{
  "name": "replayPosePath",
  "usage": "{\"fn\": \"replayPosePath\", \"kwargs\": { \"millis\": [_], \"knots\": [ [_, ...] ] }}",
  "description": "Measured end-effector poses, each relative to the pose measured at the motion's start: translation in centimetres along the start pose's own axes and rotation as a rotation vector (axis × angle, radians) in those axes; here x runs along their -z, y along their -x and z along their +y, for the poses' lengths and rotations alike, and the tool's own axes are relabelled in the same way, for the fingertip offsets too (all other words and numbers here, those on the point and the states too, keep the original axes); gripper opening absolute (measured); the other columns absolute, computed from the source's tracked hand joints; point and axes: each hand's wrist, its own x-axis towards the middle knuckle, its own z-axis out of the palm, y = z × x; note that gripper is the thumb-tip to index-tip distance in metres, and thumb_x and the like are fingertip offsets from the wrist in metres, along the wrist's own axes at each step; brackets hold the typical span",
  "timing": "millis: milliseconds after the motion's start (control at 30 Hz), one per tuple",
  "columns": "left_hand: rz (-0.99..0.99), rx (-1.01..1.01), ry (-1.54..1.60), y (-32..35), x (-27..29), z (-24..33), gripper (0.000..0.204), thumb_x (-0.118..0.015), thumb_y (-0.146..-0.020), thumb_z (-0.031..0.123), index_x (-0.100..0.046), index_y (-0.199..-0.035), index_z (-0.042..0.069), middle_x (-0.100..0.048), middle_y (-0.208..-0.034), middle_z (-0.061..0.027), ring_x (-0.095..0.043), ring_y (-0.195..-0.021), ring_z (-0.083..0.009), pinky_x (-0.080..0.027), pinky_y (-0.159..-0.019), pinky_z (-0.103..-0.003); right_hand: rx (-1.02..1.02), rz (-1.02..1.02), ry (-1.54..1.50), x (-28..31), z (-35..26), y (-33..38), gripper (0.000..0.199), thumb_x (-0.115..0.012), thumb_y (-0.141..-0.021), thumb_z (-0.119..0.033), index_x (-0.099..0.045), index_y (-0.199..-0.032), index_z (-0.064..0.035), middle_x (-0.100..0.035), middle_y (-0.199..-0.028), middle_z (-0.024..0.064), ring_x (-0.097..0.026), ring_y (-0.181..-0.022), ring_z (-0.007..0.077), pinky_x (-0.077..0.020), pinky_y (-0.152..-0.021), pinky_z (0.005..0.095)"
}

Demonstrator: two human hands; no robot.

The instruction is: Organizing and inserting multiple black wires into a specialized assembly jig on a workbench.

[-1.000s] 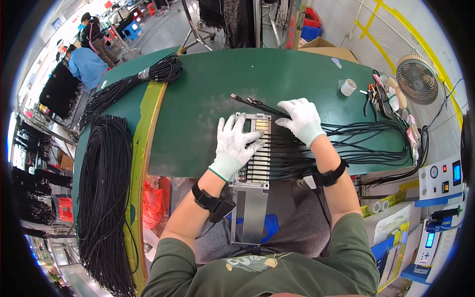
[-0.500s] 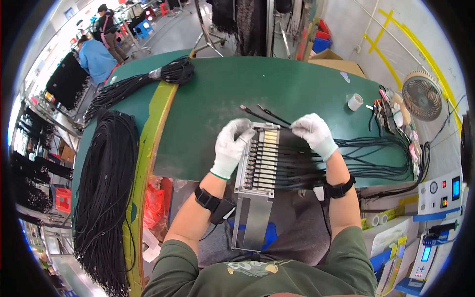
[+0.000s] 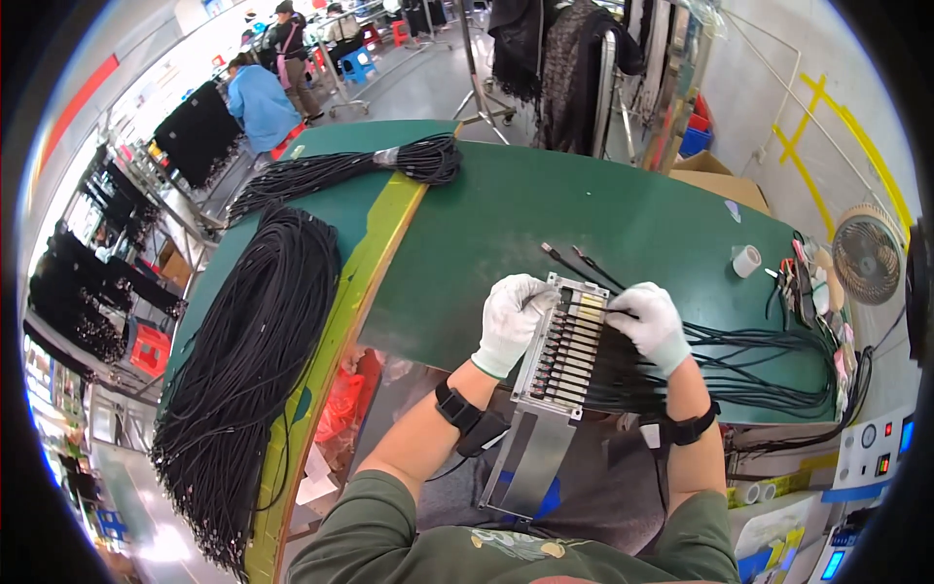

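A metal fixture (image 3: pixel 521 394) stands in front of me, tilted a little, with several black cables lying side by side in its slots. Their plug ends line up along its left side, and pale blocks run down the middle. My left hand (image 3: pixel 511 323), in a white glove, pinches at the upper left edge of the fixture; what is between its fingertips is hidden. My gloved right hand (image 3: pixel 652 323) closes on a black cable (image 3: pixel 615 312) at the upper right side. Just beyond the fixture, two loose cable ends (image 3: pixel 562 257) lie on the green table.
Cable lengths (image 3: pixel 769 365) spread right across the table (image 3: pixel 506 195). A white roll (image 3: pixel 746 261), hand tools (image 3: pixel 786 282) and a fan (image 3: pixel 866 255) are at the right. Big black cable bundles (image 3: pixel 263 331) lie left of a yellow-edged board (image 3: pixel 355 292). Other people (image 3: pixel 263 102) are far left.
The whole view has swung, so the scene sits farther right and lower. My right hand has come down closer to the fixture's upper slots. My left hand stays at its upper left edge.
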Motion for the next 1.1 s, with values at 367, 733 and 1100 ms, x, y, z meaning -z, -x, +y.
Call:
{"fn": "replayPosePath", "kwargs": {
  "millis": [367, 733, 1100],
  "knots": [
    [0.01, 0.097, -0.231, -0.3, -0.1, -2.0, 0.015, -0.07, -0.085, 0.017, -0.07, -0.087, 0.002, -0.069, -0.079, -0.0133, -0.067, -0.075, -0.0309, -0.052, -0.071, -0.042, 0.001, 0.132, 0.214, -1.5, -1.2, -0.6, 0.015, -0.071, -0.079, -0.023, -0.065, -0.074, -0.0103, -0.061, -0.071, 0.0081, -0.058, -0.077, 0.031, -0.0464, -0.07, 0.0455],
    [-0.1, 0.123, -0.367, 1.1, -1.3, -4.5, 0.02, -0.064, -0.093, 0.028, -0.072, -0.102, 0.011, -0.072, -0.103, -0.006, -0.066, -0.101, -0.0241, -0.038, -0.108, -0.047, -0.204, -0.168, 0.408, -0.6, 0.2, 0.1, 0.019, -0.064, -0.089, -0.03, -0.072, -0.085, -0.0126, -0.07, -0.079, 0.0071, -0.063, -0.082, 0.0304, -0.0495, -0.075, 0.0417],
    [-0.13, 0.141, -0.327, 1.0, -0.9, -4.0, 0.02, -0.063, -0.092, 0.03, -0.073, -0.103, 0.016, -0.07, -0.11, -0.0079, -0.063, -0.11, -0.0266, -0.032, -0.113, -0.052, -0.135, -0.178, 0.419, -1.4, 0.3, 0.0, 0.016, -0.064, -0.087, -0.026, -0.07, -0.081, -0.0122, -0.066, -0.076, 0.006, -0.06, -0.081, 0.0296, -0.0469, -0.075, 0.042]
  ]
}}
